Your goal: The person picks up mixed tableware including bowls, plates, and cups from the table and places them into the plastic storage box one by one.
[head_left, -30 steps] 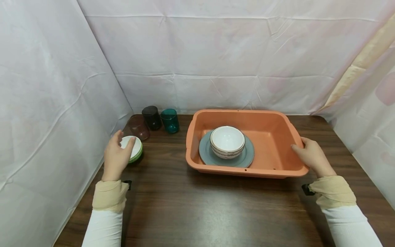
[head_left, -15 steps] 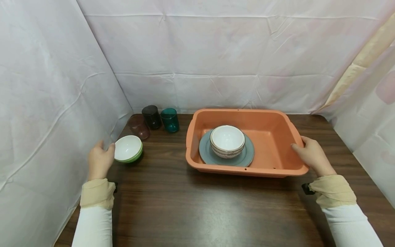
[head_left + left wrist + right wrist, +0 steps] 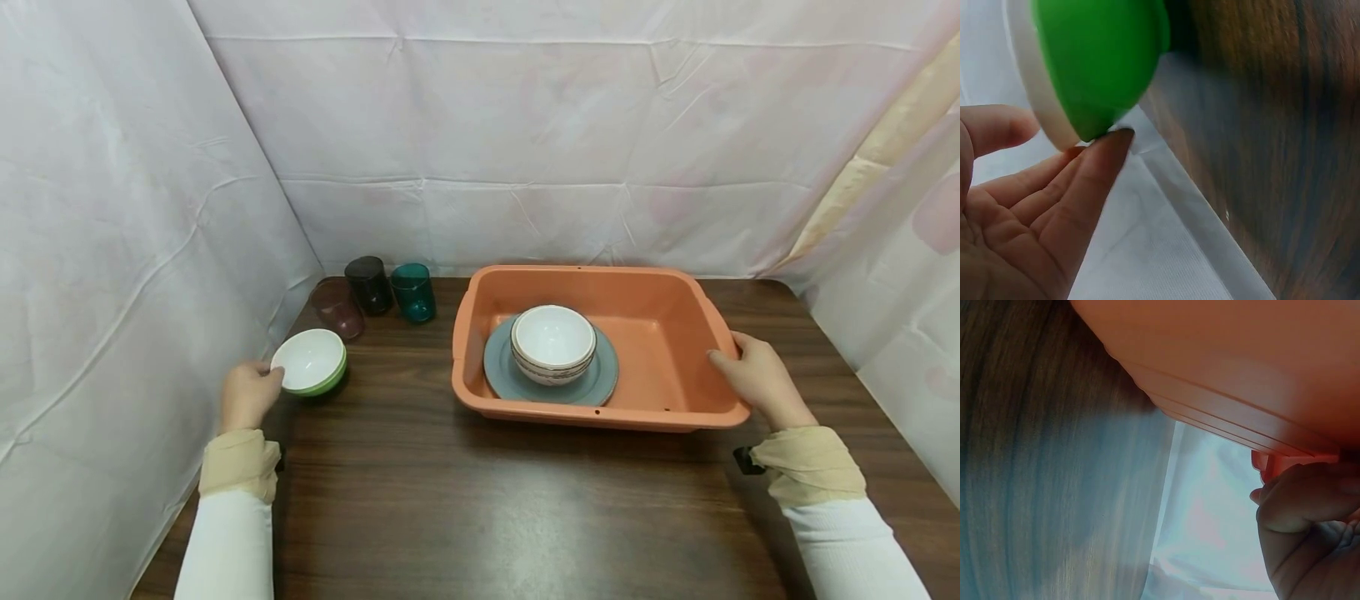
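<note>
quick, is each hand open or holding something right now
Left hand: at the green bowl; grip can't be told.
Right hand: holding the orange tub.

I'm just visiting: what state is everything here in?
Green bowl: upright, empty
Orange tub: upright, partly filled
Gray plate: flat in tub
White bowls: stacked on plate, top one empty
Pink glass: standing
Black glass: standing
Teal glass: standing
Left grip: pinching green bowl's rim
Right grip: holding tub's right end
White backdrop: creased

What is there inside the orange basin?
Inside the orange basin, a grey plate bears a stack of white bowls. The plate's middle, the floor beneath it and the stack's inside below the top bowl are covered.
</note>
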A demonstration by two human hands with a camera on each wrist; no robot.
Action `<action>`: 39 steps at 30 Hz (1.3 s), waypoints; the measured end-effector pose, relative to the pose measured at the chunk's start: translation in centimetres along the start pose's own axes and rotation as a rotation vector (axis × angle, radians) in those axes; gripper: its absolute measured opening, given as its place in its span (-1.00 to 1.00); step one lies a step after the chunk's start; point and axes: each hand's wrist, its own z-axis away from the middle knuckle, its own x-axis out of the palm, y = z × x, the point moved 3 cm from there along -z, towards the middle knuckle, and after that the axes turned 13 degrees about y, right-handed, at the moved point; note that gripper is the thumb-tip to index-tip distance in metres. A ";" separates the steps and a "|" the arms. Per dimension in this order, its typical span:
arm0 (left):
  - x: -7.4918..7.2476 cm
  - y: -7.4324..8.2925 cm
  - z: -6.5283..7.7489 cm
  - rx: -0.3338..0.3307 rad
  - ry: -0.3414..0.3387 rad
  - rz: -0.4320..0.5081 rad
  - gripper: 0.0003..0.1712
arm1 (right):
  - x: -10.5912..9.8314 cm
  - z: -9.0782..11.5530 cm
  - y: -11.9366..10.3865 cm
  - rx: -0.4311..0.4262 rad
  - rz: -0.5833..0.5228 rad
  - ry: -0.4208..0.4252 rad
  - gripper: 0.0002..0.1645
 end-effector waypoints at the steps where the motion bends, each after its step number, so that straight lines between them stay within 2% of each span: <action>1: -0.1 0.1 0.0 0.000 0.002 -0.010 -0.43 | 0.0 0.0 0.0 -0.001 -0.001 0.001 -0.15; 4: -0.6 1.0 0.2 0.001 0.030 -0.031 -0.50 | 0.0 0.0 0.0 -0.003 0.001 0.003 -0.15; 6: -1.2 2.3 0.6 0.007 0.040 -0.050 -0.56 | 0.0 0.0 0.0 -0.002 0.002 0.002 -0.14; 10: -2.8 5.7 1.9 0.018 0.019 -0.113 -0.61 | 0.0 0.0 0.0 0.000 0.002 -0.001 -0.14; 13: -3.2 6.9 2.4 0.031 0.007 -0.156 -0.63 | 0.0 0.0 0.0 0.000 0.002 0.001 -0.15; 18: -3.1 6.9 2.2 0.043 0.006 -0.184 -0.69 | 0.0 0.0 -0.1 -0.003 0.008 0.005 -0.16; 24: -3.1 6.9 2.1 0.053 -0.009 -0.188 -0.67 | 0.0 0.1 -0.1 -0.004 0.009 0.006 -0.16; 33: -1.6 4.0 0.4 0.064 0.069 -0.133 -0.66 | 0.0 0.1 0.0 0.000 0.005 0.001 -0.15; 36: -1.5 3.5 0.0 0.069 0.087 -0.125 -0.59 | -0.1 0.0 0.0 0.005 0.003 -0.005 -0.15; 39: -1.9 3.8 0.0 0.069 0.098 -0.104 -0.55 | -0.1 0.0 0.0 0.006 0.001 -0.007 -0.14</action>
